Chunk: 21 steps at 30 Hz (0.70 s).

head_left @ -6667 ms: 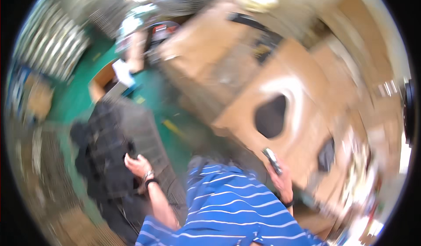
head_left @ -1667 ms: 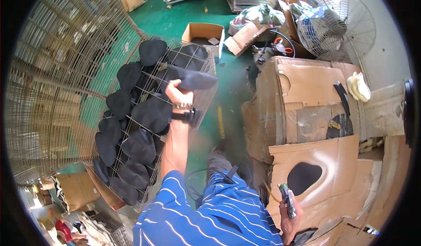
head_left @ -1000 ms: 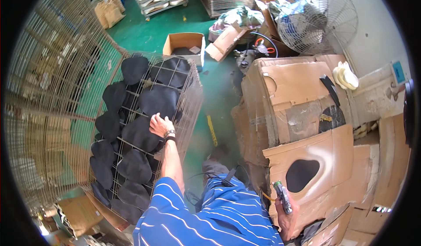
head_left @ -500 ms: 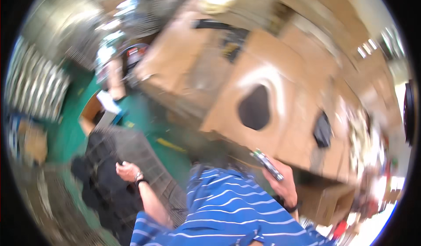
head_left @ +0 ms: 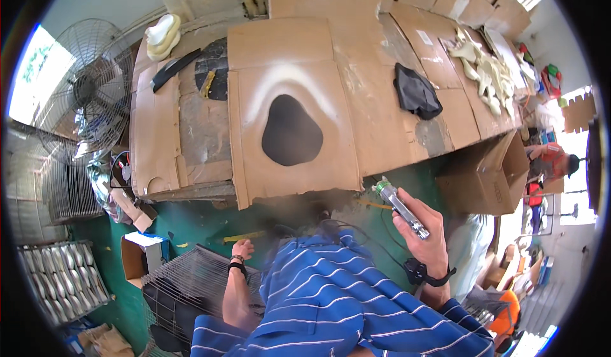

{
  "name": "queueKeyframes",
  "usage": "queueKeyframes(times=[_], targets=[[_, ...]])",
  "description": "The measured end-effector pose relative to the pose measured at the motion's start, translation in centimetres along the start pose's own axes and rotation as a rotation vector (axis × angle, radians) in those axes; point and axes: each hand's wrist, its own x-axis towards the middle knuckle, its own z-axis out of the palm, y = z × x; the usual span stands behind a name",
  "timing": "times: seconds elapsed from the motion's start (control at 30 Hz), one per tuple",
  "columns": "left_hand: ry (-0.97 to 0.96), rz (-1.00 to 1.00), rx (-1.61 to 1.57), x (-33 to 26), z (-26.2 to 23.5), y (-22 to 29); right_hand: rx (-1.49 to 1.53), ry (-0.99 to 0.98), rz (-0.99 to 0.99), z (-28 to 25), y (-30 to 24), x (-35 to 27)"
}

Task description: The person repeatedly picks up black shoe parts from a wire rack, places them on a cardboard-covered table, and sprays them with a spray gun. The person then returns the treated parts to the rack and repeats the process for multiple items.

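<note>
My right hand is closed round a silver tube-shaped tool with a green end. The tool points up and left, just off the front edge of the cardboard-covered table. Low at my left side, my left hand is loosely curled, with nothing seen in it. Ahead of me on the table lies a cardboard sheet marked with white haze. In its middle is a dark rounded-triangle shape; whether it is a piece or an opening, I cannot tell. A crumpled black piece lies to its right.
Cream-coloured shaped pieces lie at the table's right end, pale padded pieces at its far left. A large fan stands left. By my left arm is a wire rack. An open carton stands right; a person is beyond.
My view has swung round to face the table squarely. My left hand has moved from over the dark pieces on the rack to nearer my body, and its fingers have curled. My right hand still holds the tool.
</note>
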Motion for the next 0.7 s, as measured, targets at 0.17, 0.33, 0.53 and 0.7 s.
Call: queueKeyframes(times=[0.17,0.33,0.53,0.7], targets=[[0.041,-0.055,-0.111,-0.8,-1.2,0.2,-0.021,-0.069,0.080,-1.3,0.2,-0.8],[0.134,-0.074,-0.126,-0.8,-1.6,0.1,0.092,-0.267,0.093,-0.8,-0.2,-1.2],[0.105,-0.044,-0.160,-1.2,-0.3,1.4,0.136,-0.160,-0.015,1.4,0.6,1.6],[0.094,-0.003,-0.128,-1.2,0.6,1.6,0.104,-0.007,-0.009,0.9,1.2,2.8]])
